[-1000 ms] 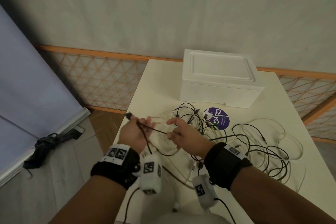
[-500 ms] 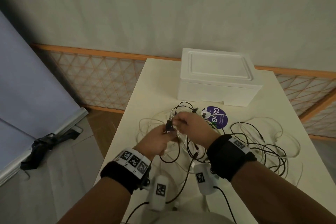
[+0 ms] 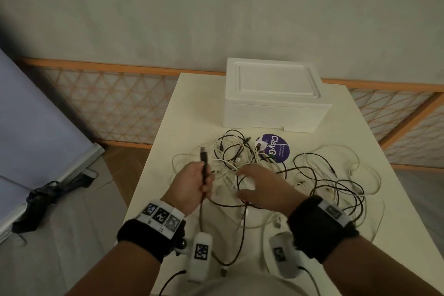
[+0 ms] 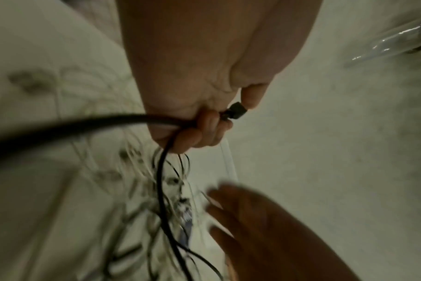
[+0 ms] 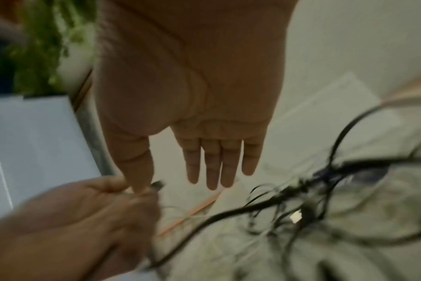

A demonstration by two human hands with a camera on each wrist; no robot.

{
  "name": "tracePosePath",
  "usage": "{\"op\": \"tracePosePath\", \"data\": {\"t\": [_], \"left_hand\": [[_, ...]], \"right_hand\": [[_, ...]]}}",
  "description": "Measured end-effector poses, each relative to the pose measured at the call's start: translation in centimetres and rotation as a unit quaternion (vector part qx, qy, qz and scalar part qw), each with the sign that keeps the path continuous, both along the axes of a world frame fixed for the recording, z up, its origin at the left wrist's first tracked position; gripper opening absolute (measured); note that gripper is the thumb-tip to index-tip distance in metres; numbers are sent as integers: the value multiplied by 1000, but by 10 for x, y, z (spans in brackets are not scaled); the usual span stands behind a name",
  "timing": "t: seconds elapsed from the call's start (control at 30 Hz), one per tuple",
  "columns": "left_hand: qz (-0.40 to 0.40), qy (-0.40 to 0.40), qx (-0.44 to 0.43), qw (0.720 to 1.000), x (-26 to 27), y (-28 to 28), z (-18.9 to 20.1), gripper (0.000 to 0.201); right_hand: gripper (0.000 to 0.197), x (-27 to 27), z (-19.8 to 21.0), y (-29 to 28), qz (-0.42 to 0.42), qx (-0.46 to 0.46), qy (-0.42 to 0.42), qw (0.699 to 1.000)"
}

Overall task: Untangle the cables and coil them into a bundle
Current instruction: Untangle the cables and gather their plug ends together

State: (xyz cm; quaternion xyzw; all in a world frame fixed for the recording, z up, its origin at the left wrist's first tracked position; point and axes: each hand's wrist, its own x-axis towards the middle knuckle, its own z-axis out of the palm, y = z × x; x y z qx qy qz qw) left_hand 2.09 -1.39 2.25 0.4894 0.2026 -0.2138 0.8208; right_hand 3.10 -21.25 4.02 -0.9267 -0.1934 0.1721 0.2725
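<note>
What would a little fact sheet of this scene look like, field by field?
left hand: grips the black cable near its plug, plug end up
right hand: open, fingers straight, over the tangle, holding nothing
tangle: black and white cables, still knotted, loose on the table
box: white foam, lid on, at the far end
sticker: round, purple, partly under cables

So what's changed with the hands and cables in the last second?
The right hand let go of the black cable and now hangs open over the tangled cables. The left hand holds the plug end upright, nearer the tangle. The foam box and purple sticker have not moved.
</note>
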Motion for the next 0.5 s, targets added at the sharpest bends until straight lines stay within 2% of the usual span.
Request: {"op": "tracePosePath", "data": {"t": [0.07,0.13,0.2,0.23,0.3,0.4,0.5], "left_hand": [[2,-26,-18,999,1,-23,7,27],[19,-47,25,998,4,-33,10,24],[55,-48,3,997,5,-29,6,21],[86,-45,-27,995,6,-22,3,22],[171,-29,-76,982,10,0,-6,27],[308,28,-85,947,16,43,-22,28],[371,49,-39,927,13,75,-40,25]], "right_hand": [[41,-5,7,33,-10,169,131,977],[29,-5,6,50,-19,293,252,922],[27,-6,-2,49,-54,316,343,883],[26,-9,-4,44,-63,290,366,882],[20,-16,-8,29,-37,194,344,918],[22,-22,-8,-3,2,64,207,976],[31,-22,-3,-35,8,-31,72,997]]}}
